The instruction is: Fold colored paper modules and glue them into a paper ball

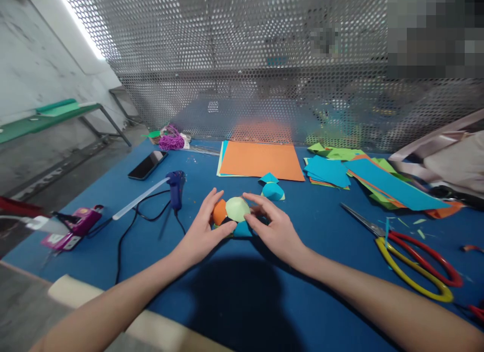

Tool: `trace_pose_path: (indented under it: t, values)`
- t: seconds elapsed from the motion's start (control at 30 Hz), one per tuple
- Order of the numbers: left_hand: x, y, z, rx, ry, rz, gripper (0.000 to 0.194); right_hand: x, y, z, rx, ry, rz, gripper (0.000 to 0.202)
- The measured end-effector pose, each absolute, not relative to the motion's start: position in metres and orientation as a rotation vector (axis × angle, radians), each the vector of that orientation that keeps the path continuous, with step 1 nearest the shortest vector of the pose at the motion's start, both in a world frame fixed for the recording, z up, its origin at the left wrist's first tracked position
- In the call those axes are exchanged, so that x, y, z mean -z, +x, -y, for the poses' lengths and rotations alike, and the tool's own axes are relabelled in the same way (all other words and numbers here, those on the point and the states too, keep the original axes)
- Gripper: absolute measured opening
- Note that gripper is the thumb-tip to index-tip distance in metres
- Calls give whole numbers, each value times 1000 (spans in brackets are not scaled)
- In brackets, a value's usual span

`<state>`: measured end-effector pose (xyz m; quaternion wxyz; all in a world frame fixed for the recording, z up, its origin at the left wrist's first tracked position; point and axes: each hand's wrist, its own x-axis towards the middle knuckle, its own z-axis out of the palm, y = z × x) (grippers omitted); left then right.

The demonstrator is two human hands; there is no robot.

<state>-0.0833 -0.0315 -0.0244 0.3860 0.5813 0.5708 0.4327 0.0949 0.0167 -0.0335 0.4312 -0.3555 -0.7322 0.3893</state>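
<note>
Both hands are at a small cluster of coloured paper pieces in the middle of the blue table. My left hand (206, 227) curls around the left side, its fingers behind an orange paper piece (219, 212) and its thumb in front. On the other side, my right hand (278, 228) has thumb and fingers closed at the edge of a rounded pale green paper piece (237, 209). A blue paper piece (243, 230) shows below, between the thumbs. How these pieces are joined is partly hidden by the fingers. Just beyond lie small folded blue paper pieces (272, 189).
A blue glue gun (176, 188) with a long glue stick and black cord lies left, near a phone (147, 165) and a purple power strip (75, 228). Orange sheets (260, 160) lie at the back. Blue paper pieces (327, 171) and large scissors (408, 261) are right. A perforated metal screen (242, 69) stands behind.
</note>
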Motion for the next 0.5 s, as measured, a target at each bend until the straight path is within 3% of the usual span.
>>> trace_pose_path:
  t: [0.23,0.5]
  values:
    - [18,-80,37,-881,1971,-1698,88,31,93,-18,-967,-878,1842,34]
    - [25,-77,35,-877,2208,-1680,71,21,94,-14,-1036,-885,1879,33]
